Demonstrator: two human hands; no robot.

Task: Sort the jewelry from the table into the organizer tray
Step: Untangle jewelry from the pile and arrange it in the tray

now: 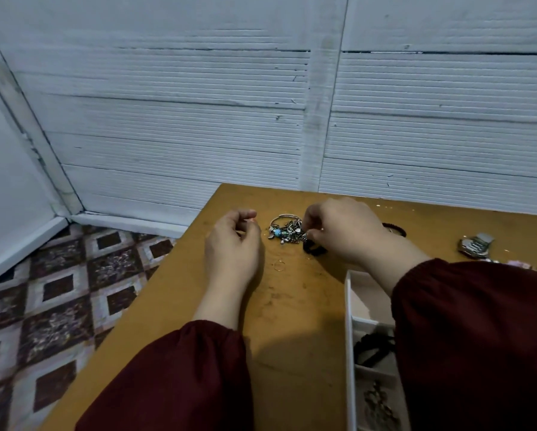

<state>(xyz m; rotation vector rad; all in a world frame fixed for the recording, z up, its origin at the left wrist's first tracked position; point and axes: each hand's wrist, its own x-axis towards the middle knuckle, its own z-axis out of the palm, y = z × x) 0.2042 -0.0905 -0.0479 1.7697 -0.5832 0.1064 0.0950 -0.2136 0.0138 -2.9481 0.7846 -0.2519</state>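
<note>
A tangled heap of jewelry (285, 230), with silver bangles, charms and a blue bead, lies on the wooden table (292, 321). My right hand (343, 230) reaches into the heap's right side and pinches a piece of it between thumb and fingers. To the left of the heap, my left hand (233, 244) hovers with its fingers loosely curled, holding nothing. A thin gold ring (279, 265) lies alone below the heap. The white organizer tray (351, 321) stands at the lower right, partly under my right sleeve; one compartment holds black hair ties (373, 348) and another a dark metal piece (377, 405).
A black hair tie (394, 228) lies behind my right wrist and another (312, 247) under my right hand. A silver watch (475, 245) and a pink item (519, 264) sit at the right edge. The table's left edge drops to a patterned floor (59, 306). A white wall stands close behind.
</note>
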